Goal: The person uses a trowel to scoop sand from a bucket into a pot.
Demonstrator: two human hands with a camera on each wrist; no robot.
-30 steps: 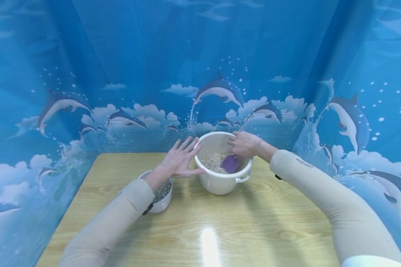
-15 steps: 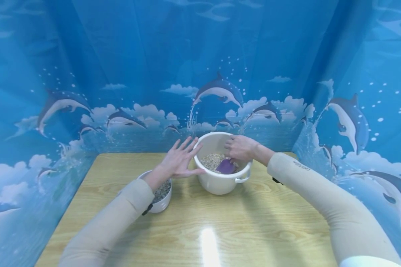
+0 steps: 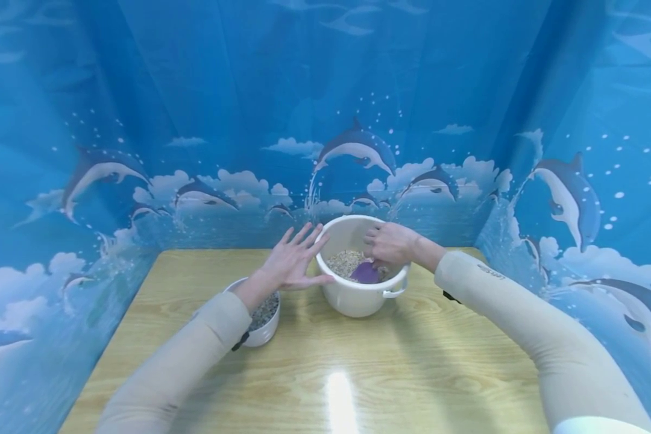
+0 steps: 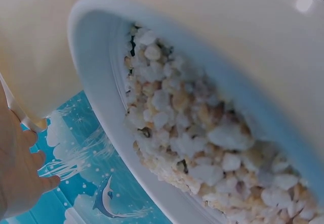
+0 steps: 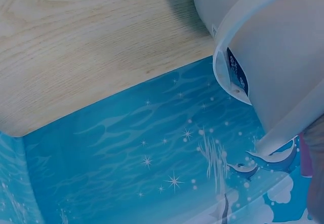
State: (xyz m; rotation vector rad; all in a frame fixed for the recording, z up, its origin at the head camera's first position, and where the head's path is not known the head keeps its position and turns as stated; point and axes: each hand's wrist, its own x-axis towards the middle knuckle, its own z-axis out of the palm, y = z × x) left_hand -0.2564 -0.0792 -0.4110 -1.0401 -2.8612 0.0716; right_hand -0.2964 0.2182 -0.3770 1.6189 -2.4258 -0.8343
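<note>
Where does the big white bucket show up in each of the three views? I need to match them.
Head: the white bucket stands centre on the wooden table, the right hand inside it with a purple scoop.
Left wrist: not surely in it; the rim filling the frame may be the small bowl.
Right wrist: bucket wall and rim, upper right.
Shared landmark: the dolphin curtain.

bucket (image 3: 358,298) on table (image 3: 325,374), bowl (image 3: 264,330) to its left

Blue dolphin-print curtain (image 3: 195,108) around a glossy wooden table (image 3: 358,374).
</note>
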